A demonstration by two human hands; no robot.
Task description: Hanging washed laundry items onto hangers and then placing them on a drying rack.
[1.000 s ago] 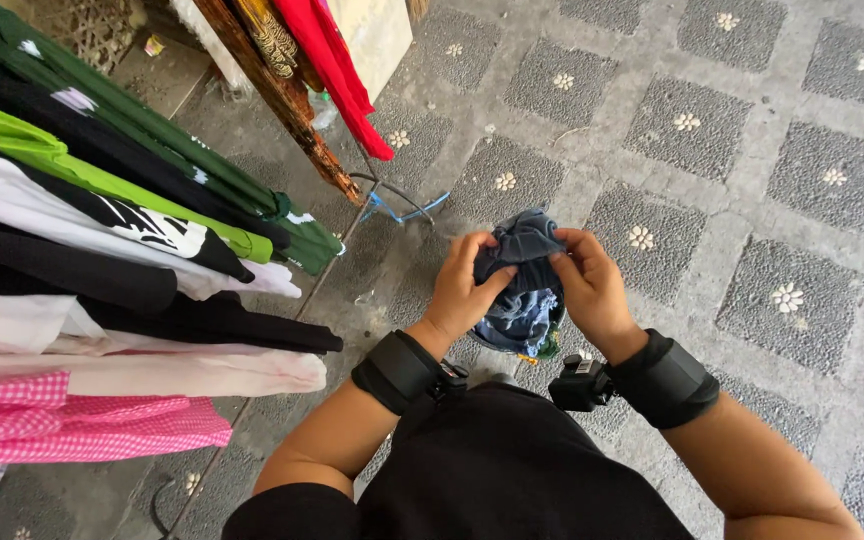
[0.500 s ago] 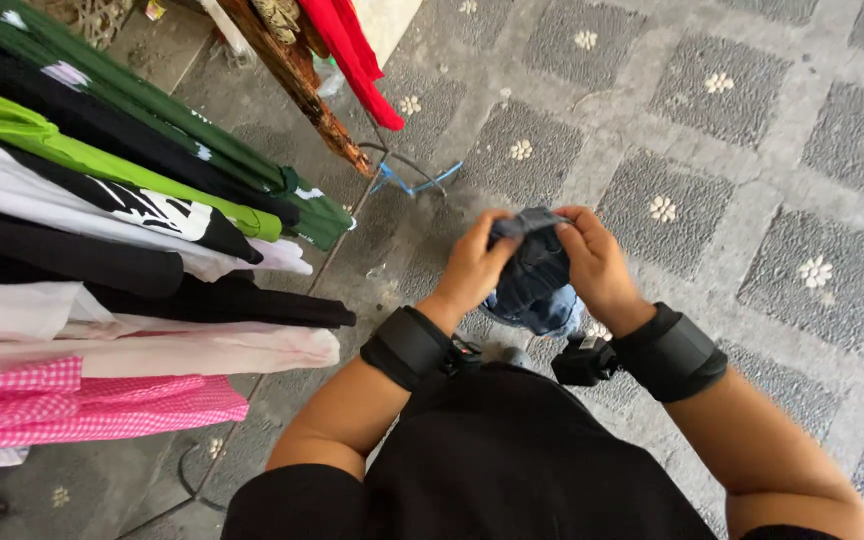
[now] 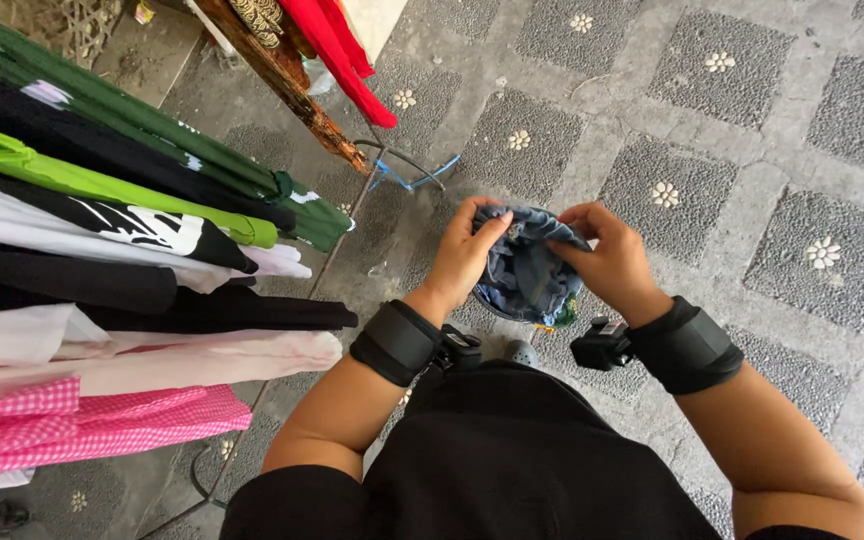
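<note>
Denim garment (image 3: 524, 272): blue, bunched into a small bundle, held up in front of the body over the paved floor, between both hands. Left hand (image 3: 464, 256): grip closed on the left edge of the bundle, fingers curled over the top. Right hand (image 3: 607, 258): grip pinched on the upper right edge, fingertips touching the cloth. Black wrist straps (image 3: 400, 342) on both forearms, each with a small black device. Black top (image 3: 512, 450) below, at the lower edge. Clothes rail (image 3: 102, 230) to the left: green, black, white and pink checked garments hung side by side. Red garment (image 3: 337, 50) at the top, above a wire stand (image 3: 407, 170). Floor (image 3: 752, 130): grey pebbled squares with white flower insets.
</note>
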